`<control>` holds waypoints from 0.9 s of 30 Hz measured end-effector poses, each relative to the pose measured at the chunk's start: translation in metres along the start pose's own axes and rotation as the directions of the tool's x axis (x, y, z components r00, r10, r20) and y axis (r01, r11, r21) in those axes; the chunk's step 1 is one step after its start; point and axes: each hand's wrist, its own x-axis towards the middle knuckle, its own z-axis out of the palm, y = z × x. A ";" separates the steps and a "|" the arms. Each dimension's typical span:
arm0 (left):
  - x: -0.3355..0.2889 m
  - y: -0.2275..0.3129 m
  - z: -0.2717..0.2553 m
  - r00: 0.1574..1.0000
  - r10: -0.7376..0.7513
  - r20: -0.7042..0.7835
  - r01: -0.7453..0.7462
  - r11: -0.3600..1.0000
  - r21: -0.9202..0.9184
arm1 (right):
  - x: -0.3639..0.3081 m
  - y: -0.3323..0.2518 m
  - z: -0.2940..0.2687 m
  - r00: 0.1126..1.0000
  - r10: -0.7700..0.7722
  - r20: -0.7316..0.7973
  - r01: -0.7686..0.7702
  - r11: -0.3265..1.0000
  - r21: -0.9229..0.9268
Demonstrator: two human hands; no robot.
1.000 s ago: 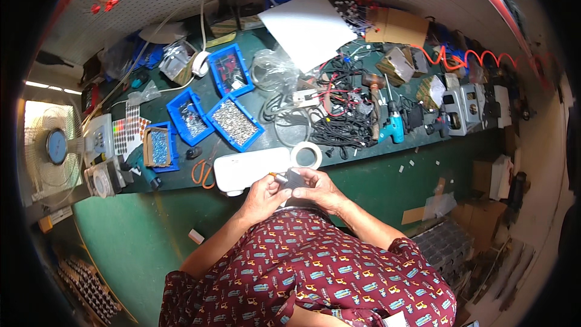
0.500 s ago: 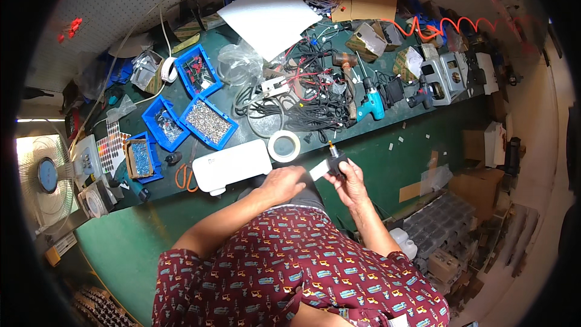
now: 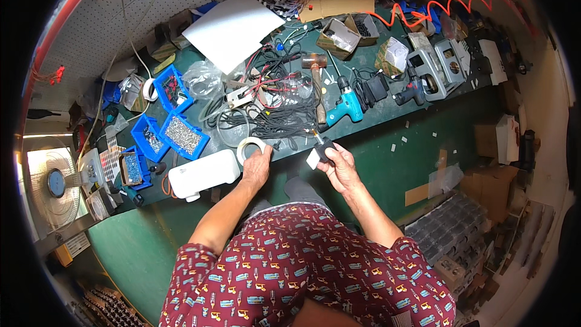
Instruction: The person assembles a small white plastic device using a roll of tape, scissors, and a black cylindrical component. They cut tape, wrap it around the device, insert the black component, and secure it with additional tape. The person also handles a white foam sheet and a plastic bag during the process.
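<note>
My right hand (image 3: 340, 168) is closed around a black cylindrical part (image 3: 322, 148) with a metal shaft and a brass-coloured tip pointing away from me. A short white strip (image 3: 313, 159) sticks out on its left side. At the bench's front edge, my left hand (image 3: 256, 168) grips the near right rim of a roll of white tape (image 3: 243, 145); some of its fingers are hidden. A small black plug (image 3: 276, 145) lies just right of those fingers. Left of the roll rests a white rounded housing (image 3: 204, 173).
Blue bins (image 3: 184, 137) of screws and small parts stand at the left. Black cables (image 3: 278, 121) spread over the middle, near a mallet (image 3: 315, 63) and a teal cordless drill (image 3: 345, 108). A grey metal housing (image 3: 431, 80) is at the right. A fan (image 3: 55, 183) stands far left.
My left hand has moved from in front of my waist to the roll of tape. My right hand still holds the black part, now slightly turned. The whole view has shifted.
</note>
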 end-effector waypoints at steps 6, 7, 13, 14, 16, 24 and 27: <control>-0.015 0.012 -0.069 0.969 -0.248 0.025 -0.001 -0.105 -0.995 | 0.006 -0.021 -0.002 0.993 -0.001 0.115 -0.002 1.000 0.026; -0.024 0.021 -0.092 0.968 -0.235 0.091 -0.008 -0.388 -0.921 | 0.010 -0.021 0.000 0.984 0.014 0.175 -0.024 0.998 0.055; -0.041 0.034 -0.127 0.963 -0.268 0.027 -0.175 -0.697 -0.696 | 0.010 -0.026 0.052 0.916 0.166 0.366 -0.255 0.944 0.211; -0.042 0.036 -0.132 0.960 -0.279 0.035 -0.186 -0.724 -0.664 | 0.012 -0.023 0.059 0.906 0.158 0.393 -0.263 0.937 0.229; -0.047 0.033 -0.141 0.963 -0.266 0.043 -0.177 -0.744 -0.644 | 0.014 -0.016 0.067 0.905 0.193 0.379 -0.305 0.916 0.262; -0.056 0.019 -0.150 0.969 -0.247 0.008 -0.184 -0.743 -0.644 | 0.010 -0.032 0.111 0.888 0.031 0.459 -0.029 1.000 -0.011; -0.055 0.014 -0.146 0.973 -0.232 -0.019 -0.187 -0.730 -0.658 | 0.005 -0.034 0.129 0.905 -0.037 0.423 0.133 0.971 -0.198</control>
